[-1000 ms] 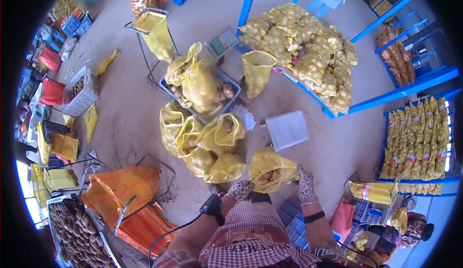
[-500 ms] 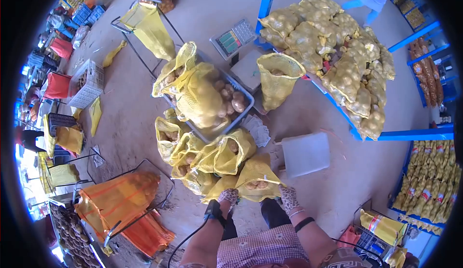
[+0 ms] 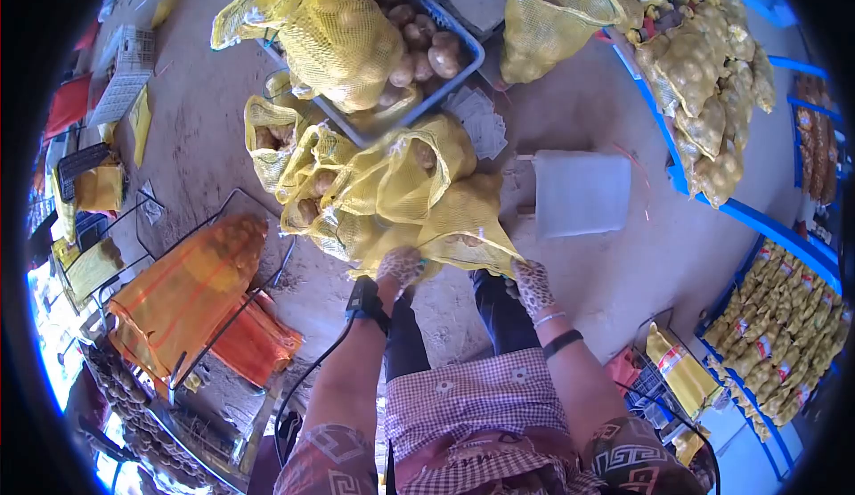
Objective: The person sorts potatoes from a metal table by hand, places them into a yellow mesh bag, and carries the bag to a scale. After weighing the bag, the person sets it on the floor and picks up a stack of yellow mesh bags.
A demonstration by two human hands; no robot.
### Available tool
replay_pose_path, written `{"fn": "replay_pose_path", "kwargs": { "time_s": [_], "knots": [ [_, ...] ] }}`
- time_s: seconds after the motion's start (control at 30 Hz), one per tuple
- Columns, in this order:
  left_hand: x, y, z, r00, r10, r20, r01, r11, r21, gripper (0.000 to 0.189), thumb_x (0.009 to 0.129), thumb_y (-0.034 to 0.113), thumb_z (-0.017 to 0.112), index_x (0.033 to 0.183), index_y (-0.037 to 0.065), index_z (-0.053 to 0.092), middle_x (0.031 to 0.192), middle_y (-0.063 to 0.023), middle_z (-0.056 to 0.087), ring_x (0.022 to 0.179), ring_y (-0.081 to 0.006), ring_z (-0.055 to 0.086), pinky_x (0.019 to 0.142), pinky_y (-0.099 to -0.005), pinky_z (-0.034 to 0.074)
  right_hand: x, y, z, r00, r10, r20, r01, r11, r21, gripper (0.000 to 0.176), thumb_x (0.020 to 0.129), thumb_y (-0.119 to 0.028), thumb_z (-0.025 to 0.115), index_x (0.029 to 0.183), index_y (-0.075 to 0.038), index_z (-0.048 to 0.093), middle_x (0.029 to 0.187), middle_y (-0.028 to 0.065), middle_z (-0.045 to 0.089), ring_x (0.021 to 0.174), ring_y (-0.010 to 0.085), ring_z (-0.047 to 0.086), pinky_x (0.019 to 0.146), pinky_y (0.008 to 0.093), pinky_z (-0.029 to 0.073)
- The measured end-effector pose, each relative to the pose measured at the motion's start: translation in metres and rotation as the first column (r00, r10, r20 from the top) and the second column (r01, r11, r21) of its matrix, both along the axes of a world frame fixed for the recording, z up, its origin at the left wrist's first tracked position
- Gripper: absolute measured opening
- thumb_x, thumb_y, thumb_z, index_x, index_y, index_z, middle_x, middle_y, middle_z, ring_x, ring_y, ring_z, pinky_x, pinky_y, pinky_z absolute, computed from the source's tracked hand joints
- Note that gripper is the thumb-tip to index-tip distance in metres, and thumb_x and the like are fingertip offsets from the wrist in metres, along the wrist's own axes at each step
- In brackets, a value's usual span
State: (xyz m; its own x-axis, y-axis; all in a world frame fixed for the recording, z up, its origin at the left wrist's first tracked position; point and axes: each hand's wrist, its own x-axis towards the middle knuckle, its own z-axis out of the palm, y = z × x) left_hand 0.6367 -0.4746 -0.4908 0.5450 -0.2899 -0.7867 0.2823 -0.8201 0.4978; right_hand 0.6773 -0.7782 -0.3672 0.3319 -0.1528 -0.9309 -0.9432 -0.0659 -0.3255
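In the head view, my gloved left hand (image 3: 401, 266) and my gloved right hand (image 3: 533, 283) are closed on opposite sides of the rim of a yellow mesh sack (image 3: 476, 210). The sack's mouth spreads between them, and a few potatoes show inside. Against it on the left lean several other open yellow mesh sacks (image 3: 405, 183) partly filled with potatoes. Just beyond them a blue-grey crate (image 3: 476, 60) holds loose potatoes (image 3: 419, 36), with a full mesh sack (image 3: 343, 49) lying over it.
A pale low stool (image 3: 582, 194) stands to the right, near papers (image 3: 476, 122) on the floor. Full sacks (image 3: 695, 76) are piled on a blue-framed stand at the far right. Orange sacks (image 3: 191, 290) hang on a metal frame (image 3: 285, 263) at my left.
My view has tipped downward, so the sacks, crate and stool sit higher in the picture and more of my apron shows. Both hands keep hold of the same sack's rim.
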Motion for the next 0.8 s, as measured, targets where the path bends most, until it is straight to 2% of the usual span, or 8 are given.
{"fn": "replay_pose_path", "kwargs": {
  "time_s": [0.07,0.23,0.3,0.43,0.6,0.67,0.77,0.8],
  "knots": [
    [0.009,-0.013,0.006,0.946,0.309,-0.099,-0.32,0.939,-0.126,0.025,0.091,0.024,0.056,0.111,0.011,0.063,0.112,-0.0037,0.065,0.101,-0.0189,0.063,0.081,-0.031,0.052,0.003,0.001,0.008,1.0,-0.013,0.011,0.013,1.0,-0.021,0.032,0.094,-0.036,0.06,0.099,-0.005,0.064,0.072,0.0032,0.062,0.049,0.0093,0.053,0.043,0.023,0.047],
    [0.027,0.014,-0.029,0.941,-0.178,0.287,0.09,0.951,0.295,0.027,0.093,0.022,0.054,0.115,0.008,0.062,0.102,-0.0086,0.067,0.091,-0.0199,0.065,0.077,-0.03,0.052,0.019,0.043,0.013,0.998,0.013,0.053,-0.012,0.999,-0.033,0.031,0.094,-0.035,0.06,0.098,-0.005,0.064,0.075,0.0055,0.065,0.053,0.0117,0.06,0.047,0.0263,0.051],
    [0.054,0.033,0.012,0.797,0.564,-0.216,-0.546,0.825,0.143,0.033,0.092,0.02,0.056,0.123,0.007,0.058,0.11,-0.0113,0.065,0.097,-0.021,0.063,0.081,-0.0305,0.051,0.022,0.053,-0.014,0.962,0.274,0.003,-0.273,0.96,-0.065,0.031,0.094,-0.034,0.059,0.098,-0.004,0.065,0.076,0.0062,0.065,0.054,0.0123,0.061,0.048,0.0264,0.051],
    [0.021,0.066,0.025,0.738,0.665,-0.111,-0.672,0.713,-0.2,0.052,0.09,0.018,0.062,0.138,0.006,0.046,0.123,-0.0134,0.06,0.103,-0.0194,0.06,0.083,-0.0336,0.049,0.001,0.052,-0.086,0.693,0.712,0.109,-0.657,0.687,-0.31,0.03,0.094,-0.032,0.057,0.1,-0.003,0.065,0.077,0.0075,0.067,0.052,0.0135,0.061,0.047,0.0253,0.051],
    [-0.008,0.081,0.079,0.534,0.799,-0.275,-0.845,0.499,-0.191,0.056,0.089,0.024,0.065,0.139,0.007,0.044,0.113,-0.0113,0.063,0.088,-0.0196,0.061,0.07,-0.0323,0.049,-0.008,0.057,-0.058,0.767,0.619,0.168,-0.564,0.775,-0.284,0.039,0.093,-0.033,0.058,0.116,-0.001,0.057,0.091,0.0126,0.065,0.07,0.018,0.064,0.059,0.0342,0.052],
    [-0.071,0.086,0.012,0.573,0.794,-0.203,-0.812,0.518,-0.267,0.051,0.088,0.023,0.063,0.135,0.007,0.048,0.113,-0.0125,0.064,0.092,-0.0229,0.063,0.073,-0.036,0.053,-0.019,0.043,-0.029,0.059,0.984,0.167,-0.745,0.155,-0.648,0.043,0.091,-0.035,0.057,0.117,-0.001,0.056,0.098,0.0162,0.065,0.08,0.0242,0.066,0.065,0.0363,0.053],
    [-0.16,0.104,-0.039,0.59,-0.028,0.807,-0.099,0.989,0.107,0.044,0.09,0.018,0.056,0.132,0.008,0.051,0.116,-0.0125,0.065,0.094,-0.0283,0.066,0.079,-0.0415,0.055,-0.025,0.081,0.057,0.795,0.604,0.052,-0.552,0.758,-0.348,0.044,0.089,-0.033,0.057,0.119,0.0,0.056,0.102,0.0164,0.066,0.085,0.025,0.067,0.069,0.0352,0.055],
    [-0.182,0.114,-0.005,0.756,0.218,0.617,-0.263,0.965,-0.019,0.044,0.09,0.019,0.055,0.133,0.008,0.05,0.119,-0.014,0.062,0.099,-0.0288,0.062,0.083,-0.0415,0.053,-0.033,0.074,0.055,0.838,0.544,-0.053,-0.537,0.803,-0.258,0.039,0.09,-0.03,0.056,0.119,-0.003,0.058,0.096,0.0124,0.067,0.074,0.0217,0.068,0.062,0.0331,0.055]
  ]
}}
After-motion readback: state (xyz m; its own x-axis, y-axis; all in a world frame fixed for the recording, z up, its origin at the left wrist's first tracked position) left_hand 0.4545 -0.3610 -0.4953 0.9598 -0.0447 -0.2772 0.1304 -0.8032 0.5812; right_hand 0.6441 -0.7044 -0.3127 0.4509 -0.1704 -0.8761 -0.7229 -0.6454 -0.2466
